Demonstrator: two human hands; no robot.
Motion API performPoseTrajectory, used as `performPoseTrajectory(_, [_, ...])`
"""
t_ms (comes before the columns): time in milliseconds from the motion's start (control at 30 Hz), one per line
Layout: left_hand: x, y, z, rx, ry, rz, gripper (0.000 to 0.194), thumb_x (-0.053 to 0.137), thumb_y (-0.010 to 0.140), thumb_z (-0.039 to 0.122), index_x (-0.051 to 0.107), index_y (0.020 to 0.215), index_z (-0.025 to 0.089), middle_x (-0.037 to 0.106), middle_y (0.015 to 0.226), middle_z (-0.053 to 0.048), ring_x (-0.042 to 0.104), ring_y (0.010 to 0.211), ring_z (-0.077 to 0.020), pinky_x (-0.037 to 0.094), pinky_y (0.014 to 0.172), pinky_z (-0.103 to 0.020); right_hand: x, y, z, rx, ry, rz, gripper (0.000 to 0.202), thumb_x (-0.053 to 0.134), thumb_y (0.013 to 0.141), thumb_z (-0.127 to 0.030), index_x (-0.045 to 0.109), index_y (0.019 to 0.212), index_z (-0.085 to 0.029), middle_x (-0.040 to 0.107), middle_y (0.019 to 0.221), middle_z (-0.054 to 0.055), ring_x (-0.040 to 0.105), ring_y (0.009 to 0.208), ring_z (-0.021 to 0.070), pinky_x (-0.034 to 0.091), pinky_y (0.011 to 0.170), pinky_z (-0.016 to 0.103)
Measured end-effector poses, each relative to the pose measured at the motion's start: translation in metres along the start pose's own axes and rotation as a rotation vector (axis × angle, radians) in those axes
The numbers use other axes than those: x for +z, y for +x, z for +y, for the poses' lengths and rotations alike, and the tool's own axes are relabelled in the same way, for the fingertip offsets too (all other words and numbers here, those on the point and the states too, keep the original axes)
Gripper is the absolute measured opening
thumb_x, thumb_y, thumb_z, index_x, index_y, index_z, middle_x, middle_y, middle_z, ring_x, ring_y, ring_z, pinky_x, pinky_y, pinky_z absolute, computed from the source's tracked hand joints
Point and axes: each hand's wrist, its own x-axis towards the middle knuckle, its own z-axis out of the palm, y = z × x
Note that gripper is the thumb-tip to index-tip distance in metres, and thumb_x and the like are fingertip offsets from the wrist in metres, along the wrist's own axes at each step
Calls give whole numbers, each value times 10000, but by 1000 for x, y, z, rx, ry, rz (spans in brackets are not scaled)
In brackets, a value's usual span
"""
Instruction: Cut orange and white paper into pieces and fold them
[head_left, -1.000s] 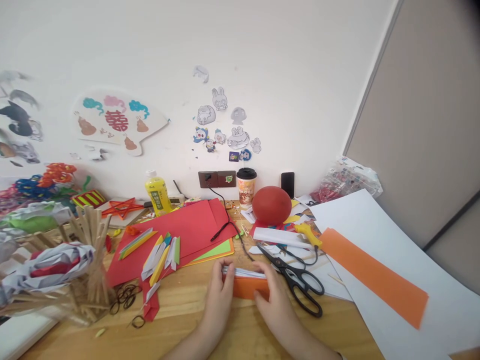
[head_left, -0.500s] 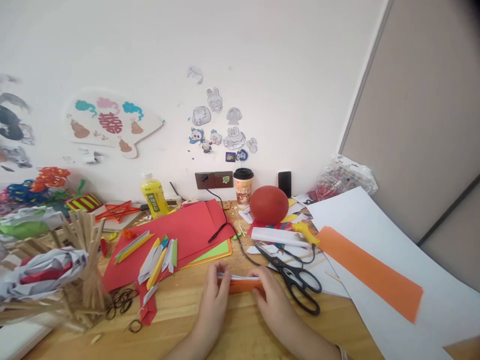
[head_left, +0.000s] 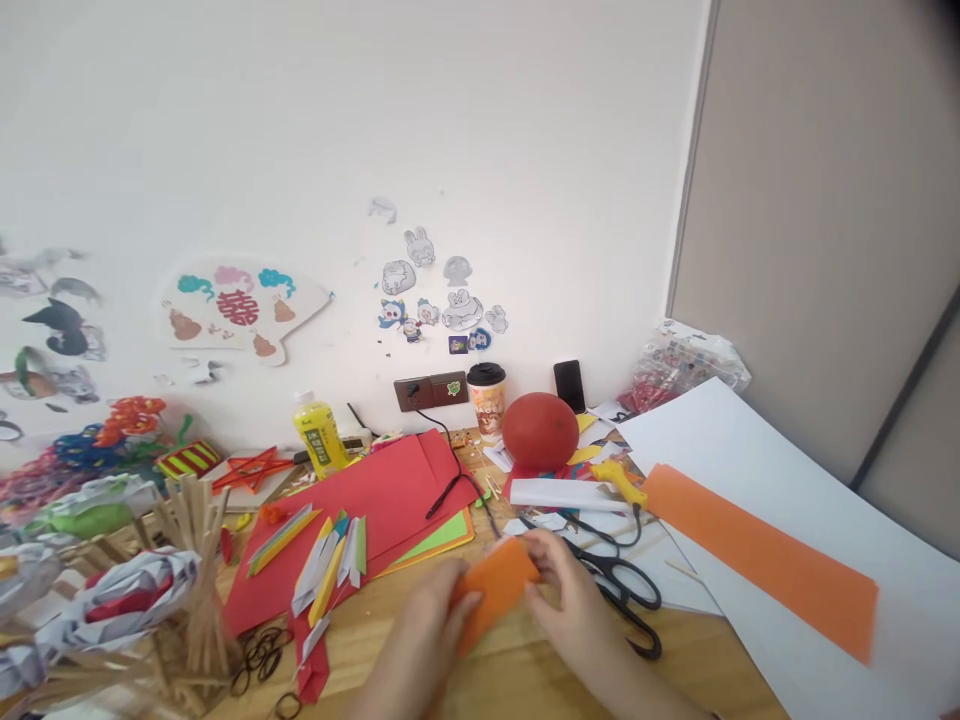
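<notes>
**Both hands on one orange paper piece (head_left: 496, 588)**

Through the head camera I find the piece at the centre of my clock, tilted over the wooden table (head_left: 397, 605). The left hand (head_left: 435, 625) grips it from 8 o'clock, thumb across its face; the right hand (head_left: 566, 590) pinches its edge at 3. Blur hides the layers. To handle it well, I'd keep the edges flush, press evenly with the thumbs and keep the right wrist off the scissors.

My count: one held piece; one pair of black scissors (head_left: 628, 590) and, farther out, one long orange strip (head_left: 765, 565) at 3; one yellow glue gun (head_left: 621, 482) at 2; one red balloon (head_left: 541, 430) at 1; one lidded cup (head_left: 487, 405) at 12; one yellow bottle (head_left: 321, 438) at 10.
</notes>
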Motion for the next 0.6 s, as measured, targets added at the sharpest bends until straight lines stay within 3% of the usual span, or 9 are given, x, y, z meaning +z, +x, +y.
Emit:
performPoseTrajectory(67, [-15, 15, -12, -106, -34, 41, 212, 464, 775, 401, 549, 754, 207, 648, 746, -34, 590, 676, -199, 452, 600, -274, -2, 4, 6, 7, 25, 75, 444, 458, 662, -83, 495, 1091, -194, 634, 927, 53, 617, 868, 188, 496, 818, 339])
performPoseTrajectory(133, [-31, 33, -25, -127, 24, 45, 289, 434, 766, 461, 528, 669, 206, 624, 648, -19, 568, 592, -193, 427, 524, -265, -4, 8, 12, 34, 3, 119, 409, 466, 657, -100, 518, 1052, -191, 626, 867, 42, 614, 811, 183, 499, 800, 344])
performPoseTrajectory(200, [-43, 48, -36, -136, 107, 37, 306, 399, 782, 447, 521, 638, 206, 606, 609, -10, 563, 578, -192, 415, 514, -263, -5, 10, 16, 54, -18, 146, 387, 453, 650, -101, 533, 1018, -186, 612, 848, 39, 603, 775, 177, 502, 770, 339])
performPoseTrajectory(267, [-47, 58, -43, -138, 227, 24, 199, 485, 739, 360, 535, 637, 196, 610, 624, -24, 575, 604, -208, 422, 557, -282, -6, 11, 18, 46, -44, 176, 394, 437, 643, -95, 536, 1014, -182, 597, 863, 44, 588, 773, 177, 499, 756, 339])
performPoseTrajectory(333, [-46, 62, -46, -111, 357, 40, 105, 525, 718, 259, 573, 738, 168, 634, 775, -83, 595, 735, -247, 430, 673, -337, -6, 11, 19, 25, -78, 187, 407, 434, 634, -90, 539, 1016, -181, 587, 888, 50, 576, 787, 181, 495, 754, 341])
performPoseTrajectory(433, [-39, 57, -42, -21, 501, 34, 158, 490, 773, 198, 595, 880, 147, 599, 1012, -152, 568, 931, -272, 387, 828, -396, -7, 10, 18, -10, -113, 189, 417, 431, 628, -75, 539, 1014, -187, 580, 900, 48, 566, 793, 181, 493, 751, 330])
performPoseTrajectory(600, [-24, 38, -36, 93, 613, -44, 164, 513, 809, 255, 628, 878, 161, 617, 1032, -133, 549, 988, -284, 382, 868, -407, -6, 9, 16, -62, -164, 173, 394, 418, 628, -44, 545, 972, -188, 585, 880, 51, 567, 804, 189, 486, 749, 329])
